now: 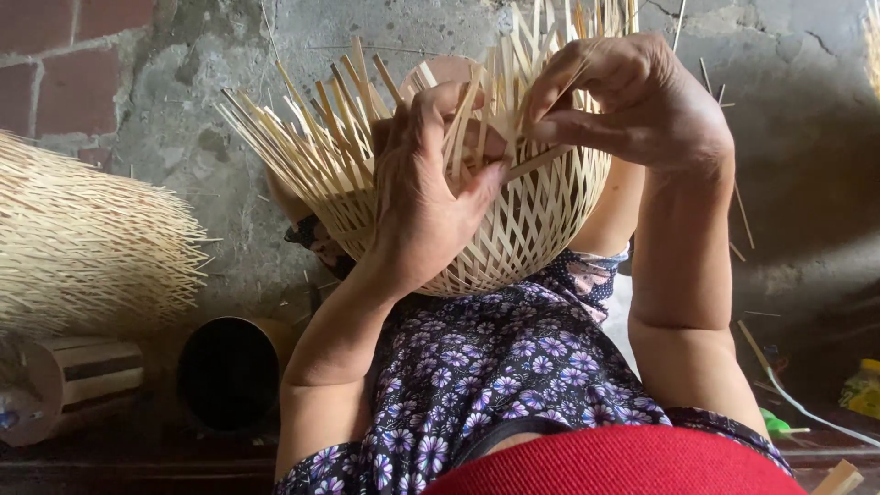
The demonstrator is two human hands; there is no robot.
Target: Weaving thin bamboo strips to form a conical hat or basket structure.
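A half-woven bamboo basket (532,229) rests on my lap, its rounded bottom toward me and many loose pale strips sticking up from its rim. My left hand (422,183) presses against the basket's left side, fingers and thumb clamped over several upright strips. My right hand (632,96) is at the upper right of the rim, its fingertips pinching a single bamboo strip (536,165) and threading it across the others. Both forearms reach up from my dark flowered clothing (486,367).
A stack of woven bamboo pieces (82,238) lies at the left on the concrete floor. Below it sit a dark open cylinder (229,371) and a striped wooden tube (78,376). Loose bamboo slivers (744,220) and a white cord (807,408) lie at the right.
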